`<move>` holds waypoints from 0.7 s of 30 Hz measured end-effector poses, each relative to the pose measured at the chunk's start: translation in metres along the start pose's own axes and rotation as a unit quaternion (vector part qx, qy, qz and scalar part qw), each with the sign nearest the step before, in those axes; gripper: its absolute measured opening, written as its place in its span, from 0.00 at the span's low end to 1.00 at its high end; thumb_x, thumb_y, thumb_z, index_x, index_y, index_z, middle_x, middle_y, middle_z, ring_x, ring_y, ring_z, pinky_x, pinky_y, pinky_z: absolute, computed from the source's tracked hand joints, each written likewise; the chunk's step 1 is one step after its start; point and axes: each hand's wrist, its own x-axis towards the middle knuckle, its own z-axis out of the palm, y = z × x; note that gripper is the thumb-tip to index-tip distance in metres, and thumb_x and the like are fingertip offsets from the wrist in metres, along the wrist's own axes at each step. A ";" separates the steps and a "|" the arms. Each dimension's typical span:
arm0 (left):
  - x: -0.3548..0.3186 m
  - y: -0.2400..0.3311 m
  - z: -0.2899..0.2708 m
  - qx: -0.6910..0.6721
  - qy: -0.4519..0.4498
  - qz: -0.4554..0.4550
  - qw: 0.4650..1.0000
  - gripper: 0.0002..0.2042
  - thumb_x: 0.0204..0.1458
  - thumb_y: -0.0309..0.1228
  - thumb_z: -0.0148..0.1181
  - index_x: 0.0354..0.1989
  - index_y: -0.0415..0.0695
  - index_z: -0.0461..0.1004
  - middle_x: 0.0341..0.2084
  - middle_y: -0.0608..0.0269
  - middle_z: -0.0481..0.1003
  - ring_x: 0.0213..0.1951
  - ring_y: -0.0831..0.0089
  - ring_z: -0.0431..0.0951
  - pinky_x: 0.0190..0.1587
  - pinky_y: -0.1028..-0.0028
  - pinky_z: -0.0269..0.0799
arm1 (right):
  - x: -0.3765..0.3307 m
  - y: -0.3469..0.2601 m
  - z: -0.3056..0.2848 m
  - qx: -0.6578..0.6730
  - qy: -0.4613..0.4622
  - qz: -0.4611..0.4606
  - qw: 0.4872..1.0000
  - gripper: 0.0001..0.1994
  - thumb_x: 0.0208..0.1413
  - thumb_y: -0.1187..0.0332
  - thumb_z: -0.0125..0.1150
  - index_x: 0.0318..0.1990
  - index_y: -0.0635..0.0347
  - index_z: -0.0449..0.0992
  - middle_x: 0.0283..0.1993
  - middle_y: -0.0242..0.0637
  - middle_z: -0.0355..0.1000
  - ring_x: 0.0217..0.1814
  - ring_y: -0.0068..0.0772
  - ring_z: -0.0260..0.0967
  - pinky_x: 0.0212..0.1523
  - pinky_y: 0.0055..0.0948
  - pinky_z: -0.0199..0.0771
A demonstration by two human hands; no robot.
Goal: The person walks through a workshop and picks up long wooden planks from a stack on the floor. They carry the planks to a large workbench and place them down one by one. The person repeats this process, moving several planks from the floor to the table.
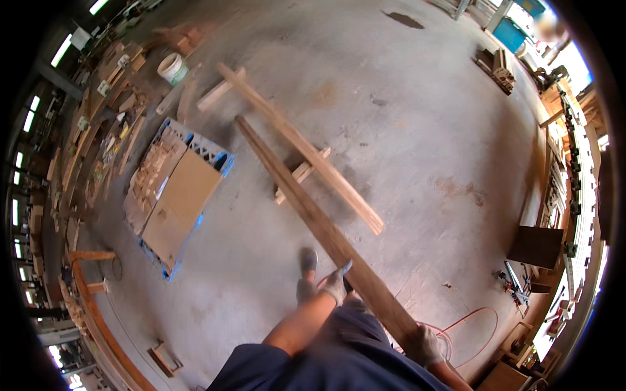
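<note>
Both gloved hands, left hand and right hand, close around the near end of a long, stiff brown timber plank slanting over the concrete floor; likely heavy, best gripped wider apart.

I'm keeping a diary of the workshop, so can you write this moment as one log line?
left hand: gloved, gripping long plank | right hand: gloved, gripping plank's near end | second plank: lies across short blocks on floor
</note>
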 end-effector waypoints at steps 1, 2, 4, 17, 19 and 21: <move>-0.004 0.004 -0.002 -0.032 -0.039 -0.047 0.998 0.33 0.58 0.44 0.63 0.68 0.42 0.61 0.65 0.52 0.65 0.68 0.55 0.61 0.71 0.57 0.54 | -0.017 0.013 0.010 0.011 0.001 0.024 1.000 0.33 0.38 0.52 0.70 0.54 0.55 0.71 0.50 0.53 0.67 0.53 0.57 0.69 0.52 0.49 0.75; -0.014 0.006 0.007 0.008 0.021 -0.023 0.999 0.33 0.57 0.43 0.65 0.67 0.43 0.62 0.64 0.52 0.66 0.66 0.55 0.63 0.70 0.57 0.56 | -0.034 0.026 0.019 0.021 0.004 0.046 0.999 0.33 0.38 0.52 0.70 0.54 0.55 0.71 0.50 0.53 0.67 0.53 0.57 0.69 0.52 0.49 0.74; -0.037 0.013 0.031 0.048 0.092 0.017 0.994 0.32 0.55 0.40 0.68 0.66 0.45 0.63 0.62 0.53 0.68 0.64 0.55 0.66 0.68 0.58 0.60 | -0.063 0.045 0.033 0.035 0.020 0.089 0.995 0.32 0.38 0.53 0.70 0.53 0.55 0.71 0.50 0.53 0.67 0.54 0.58 0.69 0.53 0.50 0.74; 0.023 0.073 -0.069 0.182 0.115 0.151 0.965 0.26 0.49 0.28 0.70 0.59 0.51 0.69 0.52 0.63 0.74 0.56 0.57 0.73 0.60 0.54 0.70 | -0.103 0.036 0.082 0.104 0.156 0.235 0.954 0.31 0.38 0.57 0.68 0.52 0.59 0.69 0.50 0.54 0.67 0.55 0.59 0.67 0.56 0.53 0.69; 0.027 0.077 -0.084 0.196 0.090 0.139 0.967 0.26 0.49 0.27 0.69 0.58 0.51 0.70 0.50 0.64 0.74 0.56 0.57 0.73 0.59 0.54 0.70 | -0.095 0.033 0.084 0.104 0.167 0.234 0.952 0.31 0.38 0.58 0.67 0.52 0.59 0.68 0.50 0.54 0.67 0.55 0.59 0.67 0.57 0.53 0.68; 0.023 0.077 -0.084 0.166 0.069 0.105 0.978 0.25 0.49 0.28 0.69 0.57 0.50 0.71 0.50 0.63 0.75 0.56 0.57 0.73 0.60 0.54 0.70 | -0.082 0.029 0.084 0.099 0.183 0.233 0.950 0.31 0.38 0.58 0.67 0.52 0.60 0.68 0.50 0.55 0.67 0.55 0.59 0.66 0.57 0.54 0.68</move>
